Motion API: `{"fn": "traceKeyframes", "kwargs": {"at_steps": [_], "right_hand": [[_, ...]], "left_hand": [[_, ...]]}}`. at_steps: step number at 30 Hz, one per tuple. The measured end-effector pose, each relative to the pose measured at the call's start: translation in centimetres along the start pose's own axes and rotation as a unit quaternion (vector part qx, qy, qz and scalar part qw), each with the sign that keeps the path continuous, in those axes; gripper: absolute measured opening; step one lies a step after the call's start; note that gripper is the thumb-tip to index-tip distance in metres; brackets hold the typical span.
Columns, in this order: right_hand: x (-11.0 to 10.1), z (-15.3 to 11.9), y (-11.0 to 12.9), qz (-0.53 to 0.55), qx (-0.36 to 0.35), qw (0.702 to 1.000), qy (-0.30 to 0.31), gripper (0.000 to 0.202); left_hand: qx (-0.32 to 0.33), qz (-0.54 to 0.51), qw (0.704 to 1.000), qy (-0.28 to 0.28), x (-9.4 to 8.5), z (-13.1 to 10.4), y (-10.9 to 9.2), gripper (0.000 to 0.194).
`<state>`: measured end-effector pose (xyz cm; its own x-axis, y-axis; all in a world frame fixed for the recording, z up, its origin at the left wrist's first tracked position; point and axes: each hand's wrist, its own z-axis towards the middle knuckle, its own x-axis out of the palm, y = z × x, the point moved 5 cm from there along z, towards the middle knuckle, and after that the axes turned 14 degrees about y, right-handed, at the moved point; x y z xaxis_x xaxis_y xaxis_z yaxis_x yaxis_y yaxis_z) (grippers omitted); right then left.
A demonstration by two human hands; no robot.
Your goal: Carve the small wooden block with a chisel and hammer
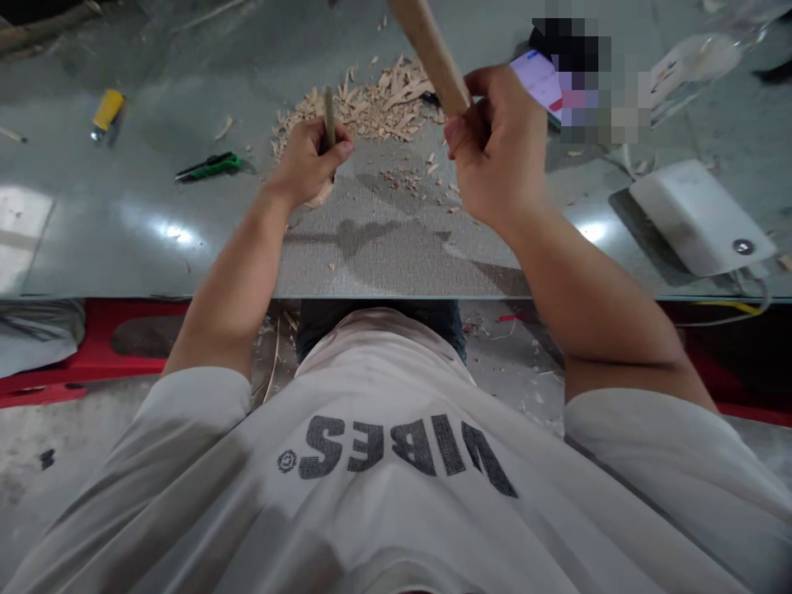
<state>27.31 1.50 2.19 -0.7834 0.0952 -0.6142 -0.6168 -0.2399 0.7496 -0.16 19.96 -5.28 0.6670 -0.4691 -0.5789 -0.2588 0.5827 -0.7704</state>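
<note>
My left hand is closed around a slim, brownish upright rod. Its lower end is hidden by my fingers, so I cannot tell what kind of tool or piece it is. Under that hand, a bit of pale wood shows near the table surface. My right hand is raised above the table, its fingers wrapped round one end of a thick wooden stick. The stick slants up and leftward out of view. Between and beyond the hands lies a heap of wood shavings.
A green utility knife and a yellow-handled tool lie to the left on the glass-topped table. On the right are a lit phone, a white box-shaped device with cables, and clear plastic. The table's front edge crosses before my body.
</note>
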Motion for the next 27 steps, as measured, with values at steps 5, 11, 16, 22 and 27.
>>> {"fn": "traceKeyframes", "kwargs": {"at_steps": [5,11,16,22,27], "right_hand": [[-0.3,-0.4,1.2,-0.063,0.017,0.998,0.027,0.014],[-0.2,-0.7,1.6,-0.089,0.028,0.995,0.025,0.018],[0.0,-0.6,1.0,-0.081,0.034,0.996,0.035,0.023],[0.1,-0.8,0.9,-0.088,0.025,0.994,0.061,0.030],[-0.1,-0.9,0.9,-0.070,0.018,0.997,0.023,0.021]], "left_hand": [[0.018,-0.030,0.999,-0.006,0.4,0.4,1.1,0.057],[0.088,-0.052,0.994,0.038,0.9,1.2,2.2,0.028],[0.048,-0.079,0.996,-0.009,0.9,1.1,2.4,0.044],[0.025,-0.064,0.998,-0.007,0.6,0.6,2.2,0.044],[0.036,-0.067,0.997,-0.007,0.6,0.7,2.6,0.041]]}}
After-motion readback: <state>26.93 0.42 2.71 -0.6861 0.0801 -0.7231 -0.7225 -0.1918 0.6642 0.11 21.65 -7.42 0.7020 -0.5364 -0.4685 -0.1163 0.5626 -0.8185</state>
